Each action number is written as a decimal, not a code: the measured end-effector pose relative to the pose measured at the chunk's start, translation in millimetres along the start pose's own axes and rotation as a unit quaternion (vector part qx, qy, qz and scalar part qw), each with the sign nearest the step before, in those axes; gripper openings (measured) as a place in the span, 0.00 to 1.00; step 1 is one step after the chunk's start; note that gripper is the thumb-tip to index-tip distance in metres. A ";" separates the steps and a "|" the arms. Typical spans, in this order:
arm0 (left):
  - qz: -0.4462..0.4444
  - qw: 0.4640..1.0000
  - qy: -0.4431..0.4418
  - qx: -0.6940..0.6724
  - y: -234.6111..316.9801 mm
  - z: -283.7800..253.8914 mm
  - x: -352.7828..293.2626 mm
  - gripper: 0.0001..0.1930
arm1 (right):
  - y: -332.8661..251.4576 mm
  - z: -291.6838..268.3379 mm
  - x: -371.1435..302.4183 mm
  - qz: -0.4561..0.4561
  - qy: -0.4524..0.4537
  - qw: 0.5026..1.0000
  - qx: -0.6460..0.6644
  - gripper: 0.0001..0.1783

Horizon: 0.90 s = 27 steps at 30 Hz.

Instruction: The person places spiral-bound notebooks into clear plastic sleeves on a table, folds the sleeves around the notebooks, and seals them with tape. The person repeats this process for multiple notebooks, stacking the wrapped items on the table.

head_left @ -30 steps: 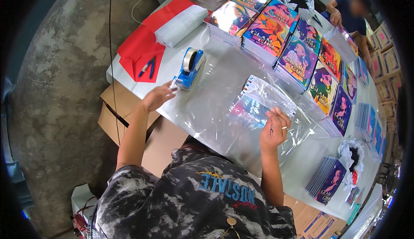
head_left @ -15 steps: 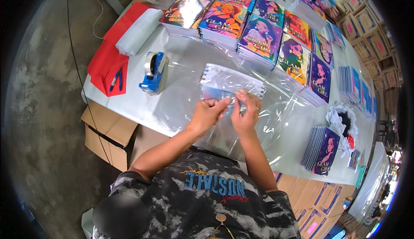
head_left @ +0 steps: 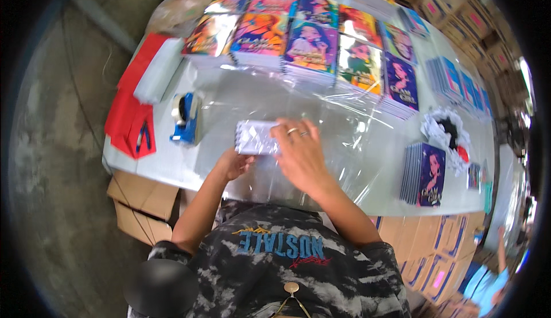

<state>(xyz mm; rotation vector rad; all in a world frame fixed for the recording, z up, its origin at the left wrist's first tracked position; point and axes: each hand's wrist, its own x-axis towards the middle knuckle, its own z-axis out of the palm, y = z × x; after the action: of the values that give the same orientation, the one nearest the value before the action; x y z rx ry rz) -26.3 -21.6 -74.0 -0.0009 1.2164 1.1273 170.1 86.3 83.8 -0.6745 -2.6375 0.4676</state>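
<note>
A small white spiral-bound notebook in shiny clear plastic [head_left: 255,137] lies over the table between my hands, its coil edge to the left. My left hand [head_left: 232,165] is closed at its lower left corner, with some fingers hidden beneath it. Over the right end bends my right hand [head_left: 301,154], a ring on one finger, gripping that edge; its thumb is mostly hidden. Loose clear plastic sheeting [head_left: 338,140] spreads on the table around and beyond them. To the left stands a blue tape dispenser [head_left: 186,120] with a roll in it.
Stacks of colourful spiral notebooks [head_left: 310,45] line the far side. Another notebook stack [head_left: 423,174] stands at right, near crumpled white plastic [head_left: 445,137]. Pens [head_left: 142,137] rest on red material [head_left: 129,125] beside a white roll [head_left: 160,71]. An open cardboard box [head_left: 140,203] sits below left.
The wrapped notebook now lies turned and further left. My left hand has gone from pinching in the middle to the lower left corner; my right hand has spread over the right end.
</note>
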 end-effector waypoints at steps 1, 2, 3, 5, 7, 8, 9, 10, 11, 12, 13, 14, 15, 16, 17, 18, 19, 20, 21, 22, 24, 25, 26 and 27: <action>-0.026 0.993 -0.042 -0.104 14.6 8.6 -12.5 0.28 | 0.6 -2.4 -3.6 -0.038 -0.015 0.999 0.008 0.29; -0.047 0.982 -0.063 -0.171 28.9 30.2 -26.8 0.34 | -0.5 -5.8 -13.1 -0.073 -0.031 0.997 0.013 0.28; -0.096 0.979 -0.122 -0.129 44.3 42.9 -40.6 0.30 | -0.3 -11.2 -26.7 -0.103 -0.046 0.994 0.017 0.27; -0.009 0.995 -0.038 0.093 42.7 78.1 -50.2 0.28 | 7.2 -25.0 -65.4 -0.113 0.040 0.993 0.015 0.25; 0.008 0.991 -0.089 0.096 45.9 98.5 -67.1 0.28 | 16.3 -45.4 -95.7 -0.098 0.101 0.990 -0.015 0.24; 0.013 0.986 -0.093 0.140 51.7 121.8 -72.7 0.29 | 19.2 -62.3 -114.3 -0.068 0.118 0.990 -0.041 0.23; 0.020 0.978 -0.097 0.184 52.9 147.9 -80.6 0.29 | 23.7 -75.8 -136.5 -0.039 0.135 0.988 -0.066 0.23; 0.038 0.966 -0.140 0.216 52.2 174.0 -79.0 0.31 | 29.8 -84.9 -157.7 -0.009 0.156 0.974 -0.163 0.24; 0.061 0.951 -0.178 0.247 51.8 206.5 -75.7 0.32 | 37.7 -95.8 -179.3 0.034 0.179 0.960 -0.212 0.24; 0.087 0.937 -0.195 0.277 49.5 243.6 -73.8 0.35 | 47.0 -106.3 -199.4 0.073 0.202 0.942 -0.258 0.25; 0.114 0.930 -0.229 0.265 40.7 281.8 -68.9 0.36 | 59.9 -110.9 -218.6 0.116 0.238 0.914 -0.308 0.26; 0.126 0.916 -0.266 0.273 33.2 312.7 -53.6 0.37 | 76.7 -117.9 -232.8 0.133 0.268 0.882 -0.363 0.25; 0.129 0.914 -0.283 0.263 22.0 343.4 -34.0 0.37 | 95.5 -124.8 -246.9 0.159 0.287 0.861 -0.388 0.25; 0.126 0.908 -0.292 0.273 11.6 379.0 -23.9 0.37 | 114.5 -131.9 -262.0 0.188 0.303 0.837 -0.415 0.25; 0.131 0.903 -0.321 0.253 -5.6 411.8 -9.9 0.36 | 133.5 -140.9 -276.1 0.204 0.325 0.821 -0.422 0.25; 0.117 0.904 -0.331 0.244 -24.8 442.8 -4.0 0.36 | 149.3 -147.0 -293.5 0.224 0.349 0.802 -0.430 0.25; 0.123 0.899 -0.315 0.279 -44.7 465.0 15.1 0.37 | 164.6 -147.0 -308.0 0.269 0.350 0.808 -0.390 0.25; 0.131 0.893 -0.296 0.314 -68.1 480.7 42.8 0.37 | 178.4 -143.9 -320.7 0.313 0.351 0.812 -0.346 0.26; 0.139 0.885 -0.275 0.350 -91.8 489.3 67.7 0.38 | 190.0 -135.3 -334.6 0.356 0.352 0.813 -0.298 0.26; 0.169 0.889 -0.239 0.353 -111.4 490.3 86.4 0.39 | 198.6 -124.2 -346.1 0.391 0.334 0.837 -0.186 0.28; 0.237 0.898 -0.148 0.341 -129.0 486.0 115.0 0.41 | 198.4 -119.5 -333.1 0.377 0.389 0.833 -0.117 0.26; 0.208 0.903 -0.185 0.327 -125.6 489.8 103.4 0.42 | 196.2 -113.2 -332.9 0.379 0.417 0.822 -0.082 0.26; 0.178 0.907 -0.220 0.310 -119.0 492.9 92.8 0.43 | 200.3 -105.5 -336.6 0.366 0.462 0.808 -0.018 0.30; 0.152 0.911 -0.249 0.291 -109.7 491.7 81.5 0.44 | 203.3 -92.9 -328.4 0.357 0.531 0.769 0.016 0.31</action>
<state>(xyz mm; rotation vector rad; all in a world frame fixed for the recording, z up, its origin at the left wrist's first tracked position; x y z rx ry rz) 400.0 245.8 11.0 0.9081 1.0599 0.9049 556.3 107.3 -6.8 -1.4078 -1.2414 0.1920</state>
